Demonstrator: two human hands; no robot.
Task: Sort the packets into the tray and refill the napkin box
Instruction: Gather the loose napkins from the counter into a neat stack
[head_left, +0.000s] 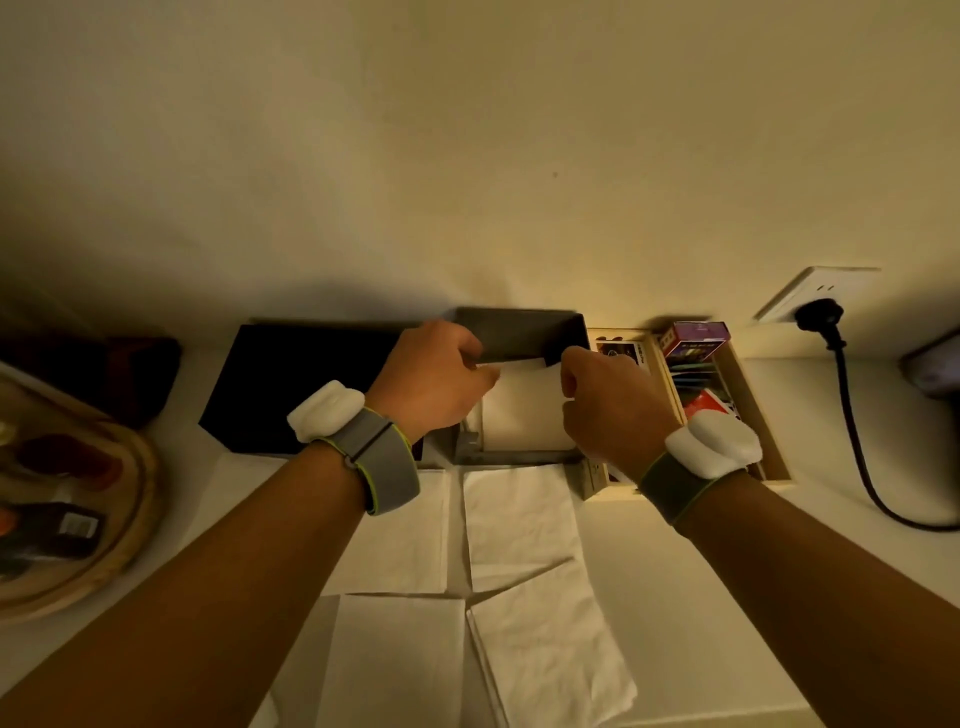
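A grey open napkin box (524, 327) stands against the wall. A white napkin (524, 410) lies inside it. My left hand (431, 379) pinches the napkin's far left corner, and my right hand (608, 400) pinches its far right corner. Several loose white napkins (519, 525) lie spread on the counter in front of the box. To the right stands a wooden compartment tray (748, 395) with coloured packets (696, 343) in it; my right wrist hides part of it.
A black lid or box (301, 384) lies left of the napkin box. A round wooden tray with dark items (62, 499) sits at the far left. A black plug and cable (847, 415) hang from a wall socket at the right.
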